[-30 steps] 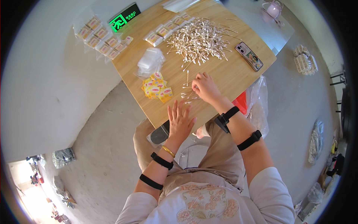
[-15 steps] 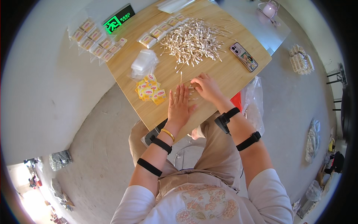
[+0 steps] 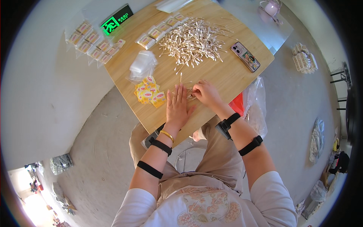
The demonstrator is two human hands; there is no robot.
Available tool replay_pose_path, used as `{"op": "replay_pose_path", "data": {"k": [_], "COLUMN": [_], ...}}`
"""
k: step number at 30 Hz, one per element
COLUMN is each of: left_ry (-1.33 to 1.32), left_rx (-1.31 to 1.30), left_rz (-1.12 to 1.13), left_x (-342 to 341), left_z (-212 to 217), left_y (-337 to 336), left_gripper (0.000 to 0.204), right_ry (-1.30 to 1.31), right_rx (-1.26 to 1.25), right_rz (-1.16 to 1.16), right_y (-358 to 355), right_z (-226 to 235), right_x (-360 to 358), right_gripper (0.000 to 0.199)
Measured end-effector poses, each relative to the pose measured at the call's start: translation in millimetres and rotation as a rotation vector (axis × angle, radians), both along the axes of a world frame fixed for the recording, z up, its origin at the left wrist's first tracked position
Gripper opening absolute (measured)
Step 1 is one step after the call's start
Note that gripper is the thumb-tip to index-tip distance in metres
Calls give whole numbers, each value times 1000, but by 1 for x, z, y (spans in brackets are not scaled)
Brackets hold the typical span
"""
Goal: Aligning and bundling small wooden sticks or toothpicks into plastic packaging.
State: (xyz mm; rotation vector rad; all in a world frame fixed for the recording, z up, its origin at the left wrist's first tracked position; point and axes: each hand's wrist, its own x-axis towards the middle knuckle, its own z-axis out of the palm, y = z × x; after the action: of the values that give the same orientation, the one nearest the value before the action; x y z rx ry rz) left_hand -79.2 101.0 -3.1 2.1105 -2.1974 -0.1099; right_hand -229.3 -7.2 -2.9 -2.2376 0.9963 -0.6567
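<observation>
right hand [image 3: 205, 93] pinched shut on a small bunch of cotton swabs [image 3: 190, 94], grip closed at the fingertips, low on the wooden tabletop [image 3: 227, 77] near its front edge. left hand [image 3: 177, 108] laid flat and released, palm down, fingers spread, just beside that bunch, touching the tabletop and holding nothing. immediately left of it, a heap of small yellow packets [image 3: 149, 90] lying loose. further out, a big loose pile of cotton swabs [image 3: 193, 39] across the middle of the tabletop, with a few strays trailing toward the hands. beside the pile, a stack of empty clear plastic bags [image 3: 141, 65]. along the far edge, a row of small clear bags filled with swabs [image 3: 160, 28]; more filled bags [image 3: 92, 41] set out past the tabletop's left corner, on the pale surface there. at the right edge, a phone [image 3: 248, 56] face down. below the tabletop's right side, a clear plastic bag [image 3: 254, 102] with something red inside.
</observation>
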Motion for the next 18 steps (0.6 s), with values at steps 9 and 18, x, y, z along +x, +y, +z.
{"op": "replay_pose_path", "data": {"k": [9,18], "left_ry": [58,68], "left_rx": [-40,-13], "left_rz": [12,-13], "left_x": [8,4], "left_z": [3,5], "left_y": [-9,9], "left_gripper": [92,83], "right_ry": [-113,11], "right_rx": [131,-5], "right_rz": [-137,-13], "right_y": [-7,-11], "right_z": [9,2], "right_x": [7,6], "right_gripper": [7,16]}}
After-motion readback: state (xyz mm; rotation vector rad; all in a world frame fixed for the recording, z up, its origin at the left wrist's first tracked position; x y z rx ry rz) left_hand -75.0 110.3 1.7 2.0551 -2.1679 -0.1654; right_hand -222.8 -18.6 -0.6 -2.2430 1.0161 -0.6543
